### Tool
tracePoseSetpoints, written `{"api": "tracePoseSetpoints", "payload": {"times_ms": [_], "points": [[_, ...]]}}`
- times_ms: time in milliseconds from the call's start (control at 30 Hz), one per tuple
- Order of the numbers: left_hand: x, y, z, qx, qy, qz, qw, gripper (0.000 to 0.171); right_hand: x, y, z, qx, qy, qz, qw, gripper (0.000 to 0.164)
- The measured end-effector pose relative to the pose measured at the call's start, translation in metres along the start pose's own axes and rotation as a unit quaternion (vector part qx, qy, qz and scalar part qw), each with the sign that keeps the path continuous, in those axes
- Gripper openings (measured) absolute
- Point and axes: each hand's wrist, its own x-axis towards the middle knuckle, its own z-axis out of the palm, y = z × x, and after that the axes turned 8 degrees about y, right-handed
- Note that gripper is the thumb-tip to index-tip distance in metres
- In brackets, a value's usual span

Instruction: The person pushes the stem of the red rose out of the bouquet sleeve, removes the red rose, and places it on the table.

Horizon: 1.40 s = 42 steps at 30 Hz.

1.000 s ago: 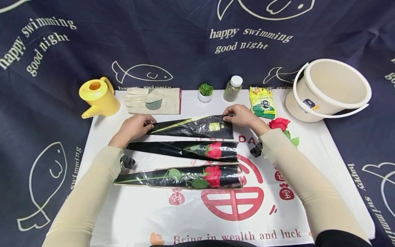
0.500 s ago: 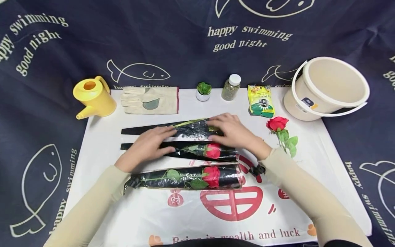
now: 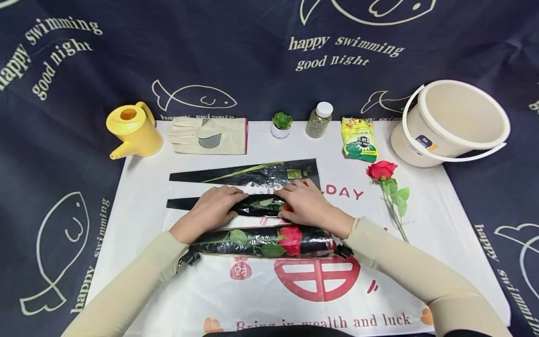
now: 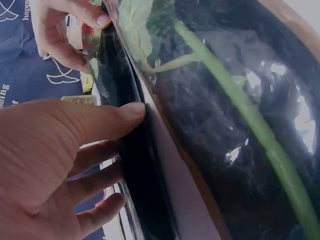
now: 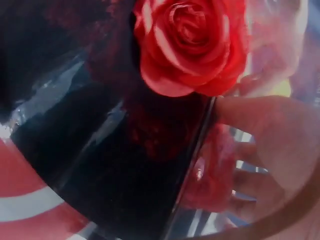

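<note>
Three black flower sleeves lie in rows in the head view. Both hands hold the middle wrapped rose (image 3: 257,210), thumbs at its near edge and fingers over the far edge. My left hand (image 3: 210,207) is left of its leaves. In the left wrist view the thumb (image 4: 127,114) presses the black sleeve's edge. My right hand (image 3: 306,201) grips near the bloom and covers most of it. Close in front lies the near wrapped rose (image 3: 252,239), its bloom (image 5: 192,50) large in the right wrist view. The far black sleeve (image 3: 248,174) lies flat behind, with a gold label.
A loose rose (image 3: 382,171) lies to the right. Along the back stand a yellow watering can (image 3: 139,133), work gloves (image 3: 208,135), a small potted plant (image 3: 280,125), a jar (image 3: 318,120), a yellow-green packet (image 3: 360,140) and a beige bucket (image 3: 421,135). A printed white cloth (image 3: 177,295) covers the table.
Both hands let go of the far sleeve, leaving it flat on the table. They moved nearer the body and took hold of the middle wrapped rose.
</note>
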Motion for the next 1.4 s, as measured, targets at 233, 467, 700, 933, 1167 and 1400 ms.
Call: {"api": "tracePoseSetpoints", "payload": {"times_ms": [233,467,700,933,1167,1400], "points": [[0.01,-0.004,-0.019,-0.015,0.038,0.017,0.999,0.046,0.008,0.009,-0.021,0.022,0.032,-0.002,0.999,0.041],[0.021,-0.009,-0.072,-0.105,0.038,-0.018,0.9936,0.048,0.012,0.017,-0.076,0.016,0.11,-0.002,0.994,0.037],[0.025,-0.025,-0.094,-0.269,-0.02,-0.063,0.9609,0.044,0.005,0.02,-0.096,0.016,0.157,0.002,0.988,0.036],[0.028,-0.03,-0.094,-0.348,-0.091,-0.078,0.9298,0.038,0.0,0.022,-0.095,0.015,0.155,-0.001,0.988,0.036],[0.03,-0.031,-0.094,-0.37,-0.089,-0.097,0.9197,0.035,-0.001,0.023,-0.096,0.003,0.146,-0.014,0.989,0.041],[0.029,-0.027,-0.095,-0.369,-0.09,-0.102,0.9196,0.045,-0.003,0.023,-0.098,-0.007,0.13,-0.011,0.991,0.044]]}}
